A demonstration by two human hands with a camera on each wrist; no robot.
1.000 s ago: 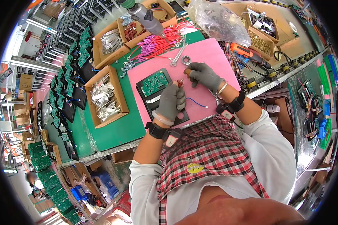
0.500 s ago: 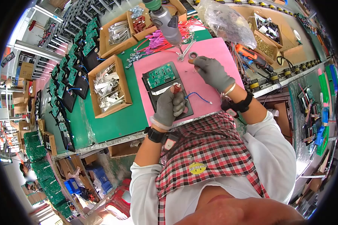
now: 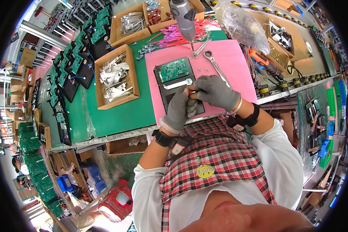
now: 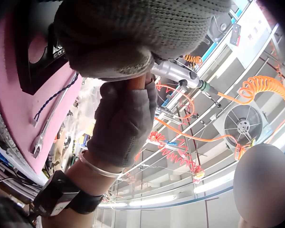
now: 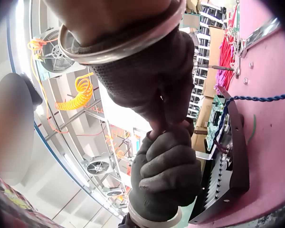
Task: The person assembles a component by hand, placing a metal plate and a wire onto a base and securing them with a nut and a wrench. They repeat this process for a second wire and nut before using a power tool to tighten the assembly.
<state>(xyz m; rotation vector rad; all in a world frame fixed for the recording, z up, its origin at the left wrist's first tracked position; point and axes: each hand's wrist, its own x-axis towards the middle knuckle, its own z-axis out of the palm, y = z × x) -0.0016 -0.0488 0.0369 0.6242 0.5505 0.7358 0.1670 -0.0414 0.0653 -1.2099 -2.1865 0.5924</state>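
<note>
In the head view, the gloved left hand (image 3: 178,110) and right hand (image 3: 216,92) meet over the lower right of a black housing (image 3: 167,92). Between their fingertips is a small red-brown part (image 3: 192,92), which both pinch; the left wrist view shows a brownish piece (image 4: 137,83) of it between the gloves. The left fingers are curled in the right wrist view, and the part is mostly hidden there. A green circuit board (image 3: 176,70) sits at the housing's top, with a silver strip (image 3: 178,84) below it. A blue twisted wire (image 5: 263,99) extends over the pink mat.
On the pink mat (image 3: 154,60) lie a ratchet wrench (image 3: 216,66), an open-end wrench (image 3: 201,47) and small nuts. A powered driver (image 3: 186,25) hangs above the mat's back edge. Boxes of metal strips (image 3: 137,91) stand left; an orange-black tool (image 3: 265,62) lies right.
The right hand has come down from beside the ratchet wrench's ring to the left hand and now pinches the red-brown part too. The head view has shifted, and more of the ratchet wrench shows.
</note>
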